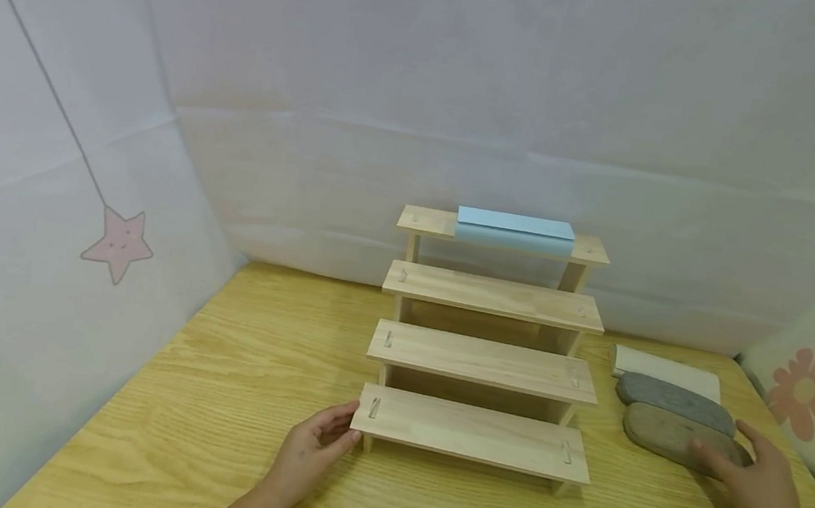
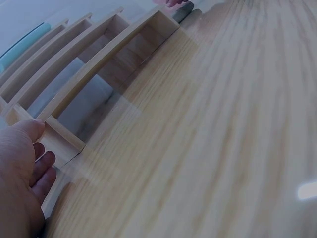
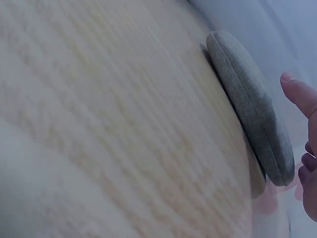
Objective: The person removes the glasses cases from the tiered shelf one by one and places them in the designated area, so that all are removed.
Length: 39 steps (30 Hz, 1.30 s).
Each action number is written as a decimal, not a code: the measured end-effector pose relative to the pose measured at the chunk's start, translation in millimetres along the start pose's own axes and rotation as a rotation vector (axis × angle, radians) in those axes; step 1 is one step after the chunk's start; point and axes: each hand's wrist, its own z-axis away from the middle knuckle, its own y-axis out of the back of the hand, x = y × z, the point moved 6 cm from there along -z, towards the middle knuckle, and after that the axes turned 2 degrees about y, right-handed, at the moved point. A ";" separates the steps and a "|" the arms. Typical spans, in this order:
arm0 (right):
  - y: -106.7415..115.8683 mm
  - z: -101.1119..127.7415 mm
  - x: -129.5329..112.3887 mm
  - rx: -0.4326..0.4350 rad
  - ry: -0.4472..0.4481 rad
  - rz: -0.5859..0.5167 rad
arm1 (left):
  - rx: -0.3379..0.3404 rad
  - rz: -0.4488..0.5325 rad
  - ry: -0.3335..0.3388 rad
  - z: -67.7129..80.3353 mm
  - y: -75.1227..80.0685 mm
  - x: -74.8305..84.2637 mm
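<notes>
The left hand (image 1: pixel 309 452) is pinching the left end of the lowest board (image 1: pixel 466 431), thumb and fingers bracketing the wood. Out to the right of the stand (image 1: pixel 474 358), the right hand (image 1: pixel 766 486) is hovering by the olive case (image 1: pixel 670 433), thumb and forefinger spreading wide, nothing in its grasp; the right wrist view is showing a gap between thumb and case.

That olive case is lying on the worktop (image 1: pixel 232 402), right of the stand's lower boards, and here's the tricky bit: the grey case (image 1: pixel 674 397) is nestling right behind it. For a clean hold, the right hand should probably be straddling the olive case's narrow width, fingers slipping between the two without nudging the grey one. Rounded sides are likely asking for a low, even squeeze. The left hand, meanwhile, should be steadying the stand lightly, not tugging.

Farther back, right of the stand, the white case (image 1: pixel 666 370) is resting behind the grey. And the blue case (image 1: pixel 515 233) is sitting on the stand's top board!
</notes>
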 end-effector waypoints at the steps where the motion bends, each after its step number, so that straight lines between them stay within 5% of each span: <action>1: 1.1 -0.9 -1.8 -0.005 0.010 -0.009 | -0.001 0.000 0.001 -0.1 0.0 0.1; 15: 12.1 -14.2 -47.9 0.037 0.107 -0.020 | -0.004 -0.011 0.002 -1.6 -0.2 1.6; 22: 12.8 -16.7 -76.0 0.023 0.186 -0.119 | -0.004 -0.013 -0.004 -1.2 -0.1 0.1; 39: 20.6 -26.8 -140.8 -0.006 0.188 -0.141 | -0.005 -0.013 0.000 -0.5 -0.2 -1.3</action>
